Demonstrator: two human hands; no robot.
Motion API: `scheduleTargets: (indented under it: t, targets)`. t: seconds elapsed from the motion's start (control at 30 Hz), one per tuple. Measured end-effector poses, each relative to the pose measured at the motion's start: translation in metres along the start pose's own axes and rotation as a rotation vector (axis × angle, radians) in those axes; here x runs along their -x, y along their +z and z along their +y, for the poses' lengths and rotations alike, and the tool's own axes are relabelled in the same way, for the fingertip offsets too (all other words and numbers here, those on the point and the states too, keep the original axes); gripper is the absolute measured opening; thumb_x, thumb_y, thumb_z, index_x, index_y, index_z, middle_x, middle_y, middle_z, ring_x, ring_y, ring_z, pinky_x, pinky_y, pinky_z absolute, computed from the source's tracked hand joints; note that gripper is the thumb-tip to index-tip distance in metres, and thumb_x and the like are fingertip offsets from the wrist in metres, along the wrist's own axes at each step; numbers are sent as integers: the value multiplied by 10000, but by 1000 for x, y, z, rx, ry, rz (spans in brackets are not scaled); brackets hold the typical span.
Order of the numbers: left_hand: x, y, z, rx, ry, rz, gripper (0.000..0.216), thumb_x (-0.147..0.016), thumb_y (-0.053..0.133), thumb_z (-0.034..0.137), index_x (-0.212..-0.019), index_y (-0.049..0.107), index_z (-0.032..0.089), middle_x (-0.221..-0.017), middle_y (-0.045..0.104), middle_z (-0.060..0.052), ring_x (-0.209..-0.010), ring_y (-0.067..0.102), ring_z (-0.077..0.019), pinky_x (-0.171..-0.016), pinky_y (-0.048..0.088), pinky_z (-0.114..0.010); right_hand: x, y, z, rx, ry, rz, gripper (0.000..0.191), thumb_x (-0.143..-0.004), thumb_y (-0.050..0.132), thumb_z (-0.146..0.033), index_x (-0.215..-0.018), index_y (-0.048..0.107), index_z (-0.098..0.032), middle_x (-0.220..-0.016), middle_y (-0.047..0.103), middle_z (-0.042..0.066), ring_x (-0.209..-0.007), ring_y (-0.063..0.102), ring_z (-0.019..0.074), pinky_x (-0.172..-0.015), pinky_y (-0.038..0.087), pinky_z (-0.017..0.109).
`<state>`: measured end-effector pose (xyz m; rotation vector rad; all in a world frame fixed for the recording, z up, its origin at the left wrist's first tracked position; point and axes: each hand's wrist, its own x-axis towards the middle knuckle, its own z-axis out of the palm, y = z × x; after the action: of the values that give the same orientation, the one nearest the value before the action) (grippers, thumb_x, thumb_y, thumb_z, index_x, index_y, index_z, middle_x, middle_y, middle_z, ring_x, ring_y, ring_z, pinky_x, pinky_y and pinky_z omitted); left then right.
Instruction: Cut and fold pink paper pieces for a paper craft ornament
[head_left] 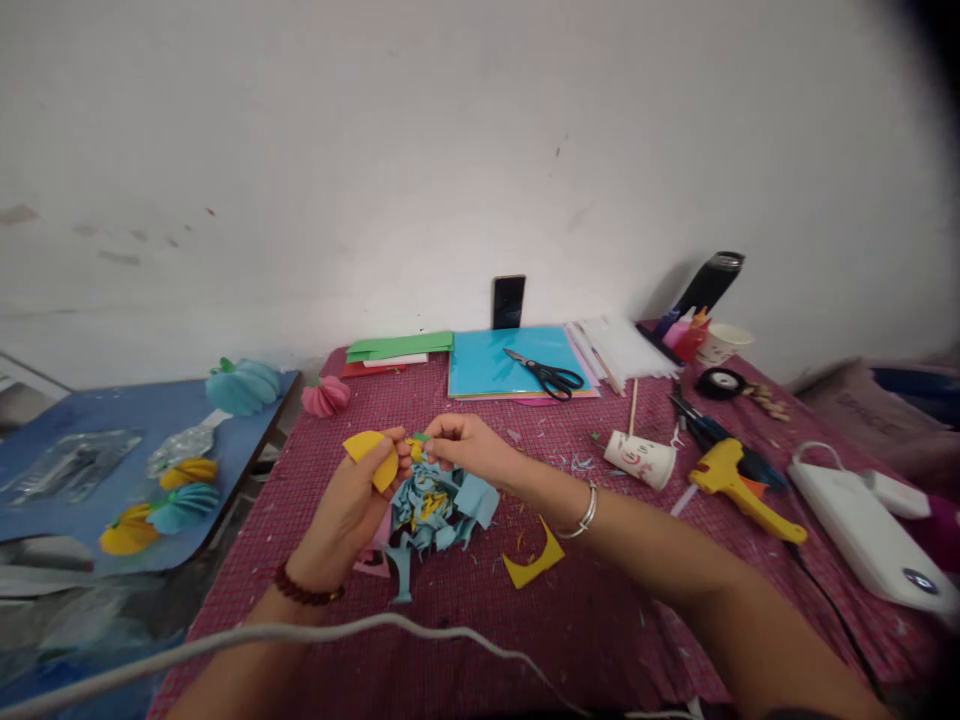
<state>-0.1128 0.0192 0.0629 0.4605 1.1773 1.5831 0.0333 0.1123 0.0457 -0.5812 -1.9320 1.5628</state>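
Head view, from the left: a low blue bench (45, 415) carries several folded paper fans (182, 505) in teal and yellow. A pink paper ball (325, 396) lies at the left corner of the red-checked bench (465, 640).

The left hand (351, 508) is curled, thumb and fingers pinching a yellow folded disc (373, 456) held up above the bench. Just right of it, the right hand (471, 447) has its fingertips pressed together on a small yellow and green piece (417, 446), which touches the disc's edge. Under both hands sits a heap of blue scraps (439, 508), and a yellow crescent offcut (534, 566) lies near it.

Against the wall are green sheets (400, 346), a blue paper stack (487, 360) with scissors (547, 377) on it, and an upright phone (508, 301). Further right lie a tipped paper cup (642, 461), a yellow glue gun (739, 487) and a white power bank (862, 525).
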Motion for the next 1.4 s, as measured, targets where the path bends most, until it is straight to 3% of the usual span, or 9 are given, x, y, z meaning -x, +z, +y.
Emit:
scheduleTargets:
  t: [0.1,0.2,0.3,0.43,0.6,0.77,1.03,1.2,1.4]
  targets:
    - [13,2,-1,7,-20,-52,306,-624,822,223,-853,638,139,-621,576,36,-538,526,-71,-508,462,-168,16,-14,-2,83,-73,66,69,-831,569,-189,-787,619,-171,-745,625,12,-683,570,126,-635,453,247]
    - [28,12,-11,15,-103,-132,312,-643,829,318,-749,597,139,-504,427,78,-426,363,-45,-398,335,-157,33,-30,-6,412,-344,92,126,-883,556,-203,-866,678,-179,-848,669,59,-823,589,164,-751,433,299]
    - [48,28,-35,31,-184,-184,379,-683,807,445,-745,576,151,-459,332,101,-389,248,-40,-374,258,-161,54,-38,-11,832,-681,72,220,-959,465,-208,-942,683,-184,-834,697,67,-766,601,166,-691,402,310]
    - [82,48,-80,132,-337,-288,485,-708,774,531,-644,442,183,-472,313,94,-414,207,-43,-401,236,-171,93,-40,-17,969,-807,32,199,-953,461,-170,-896,651,-187,-772,691,47,-680,582,165,-650,384,327]
    - [117,59,-121,200,-382,-255,511,-643,832,430,-630,378,196,-490,296,98,-429,203,-42,-417,234,-183,142,-43,-11,909,-760,-111,175,-926,488,-145,-1015,625,-207,-779,702,43,-659,588,171,-646,401,349]
    - [130,57,-132,220,-365,-233,424,-669,818,399,-706,450,193,-509,305,98,-443,196,-55,-407,227,-189,165,-42,-3,841,-681,-123,214,-907,486,-116,-1045,614,-217,-783,706,40,-669,622,169,-649,443,351]
    - [134,40,-128,155,-242,-110,344,-774,747,371,-688,470,187,-532,315,81,-455,220,-65,-409,278,-195,149,-62,18,802,-316,144,214,-946,464,-185,-947,673,-231,-852,740,60,-765,680,181,-697,496,333]
    - [131,34,-126,183,-319,-128,249,-676,795,238,-842,623,171,-638,484,32,-525,420,-78,-488,391,-206,131,-78,23,926,-38,148,325,-940,489,-319,-640,575,-226,-625,641,43,-580,587,171,-575,415,313]
    - [123,33,-122,209,-438,-170,330,-625,780,158,-941,685,171,-819,614,-29,-662,551,-116,-623,512,-262,136,-60,10,548,45,-15,250,-873,440,-112,-1034,603,-212,-961,677,58,-864,636,173,-775,486,322]
